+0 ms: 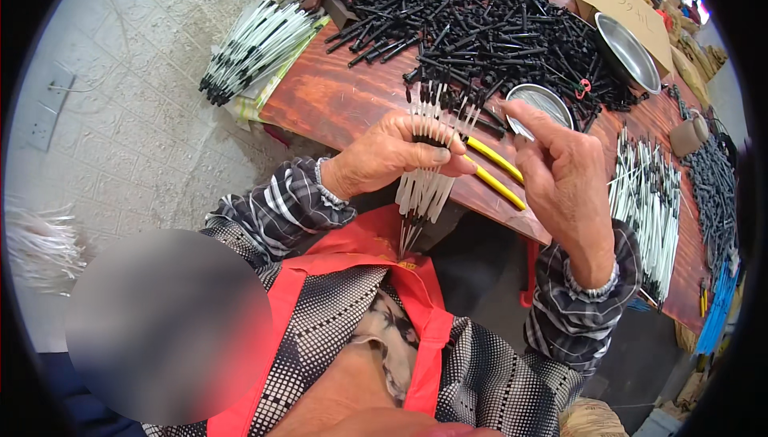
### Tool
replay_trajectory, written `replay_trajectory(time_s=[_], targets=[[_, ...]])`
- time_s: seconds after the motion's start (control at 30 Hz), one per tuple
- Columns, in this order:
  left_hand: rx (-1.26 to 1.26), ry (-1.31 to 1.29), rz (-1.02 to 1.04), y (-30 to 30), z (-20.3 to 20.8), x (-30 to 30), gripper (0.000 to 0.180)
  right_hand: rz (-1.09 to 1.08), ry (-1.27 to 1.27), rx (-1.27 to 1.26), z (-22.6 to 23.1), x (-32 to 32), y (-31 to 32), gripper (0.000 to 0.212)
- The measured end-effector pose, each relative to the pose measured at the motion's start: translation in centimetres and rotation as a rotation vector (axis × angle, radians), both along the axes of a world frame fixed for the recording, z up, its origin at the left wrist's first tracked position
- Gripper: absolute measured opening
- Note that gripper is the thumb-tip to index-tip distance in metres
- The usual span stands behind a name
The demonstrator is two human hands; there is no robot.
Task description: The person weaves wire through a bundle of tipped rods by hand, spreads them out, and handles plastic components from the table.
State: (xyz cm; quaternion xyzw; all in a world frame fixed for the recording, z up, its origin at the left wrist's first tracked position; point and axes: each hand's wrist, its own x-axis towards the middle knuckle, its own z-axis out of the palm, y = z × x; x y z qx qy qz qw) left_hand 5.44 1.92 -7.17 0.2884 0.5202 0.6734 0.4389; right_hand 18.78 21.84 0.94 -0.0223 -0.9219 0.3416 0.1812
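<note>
My left hand is closed around a fanned bundle of slim white and clear rods with black bands. Their thin dark tips point down toward my red apron, and the black-capped ends stick up above my fingers. To the right of it, my right hand is closed, with a small silvery-white piece between thumb and fingers; its kind is not clear. Between the hands, a tool with two yellow handles lies at the table edge, its head hidden behind my left hand and the rods.
A large heap of black stick-like parts covers the reddish wooden table. A round metal dish and an oval metal tray sit beside it. White rod bundles lie left and right. A cardboard box stands behind.
</note>
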Motion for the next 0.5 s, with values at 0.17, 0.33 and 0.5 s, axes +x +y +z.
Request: replay_trajectory(time_s=[0.17, 0.33, 0.5], targets=[[0.031, -0.030, 0.040, 0.09, -0.41, 0.28, 0.010, 0.022, 0.060, 0.138, 0.00, -0.57, 0.14, 0.030], [0.026, -0.021, 0.034, 0.02, 0.15, 0.36, 0.010, 0.032, 0.082, 0.109, -0.46, -0.82, 0.21, 0.030], [0.032, -0.045, 0.034, -0.07, 0.06, 0.35, 0.011, 0.021, 0.083, 0.121, -0.07, -0.92, 0.21, 0.029]])
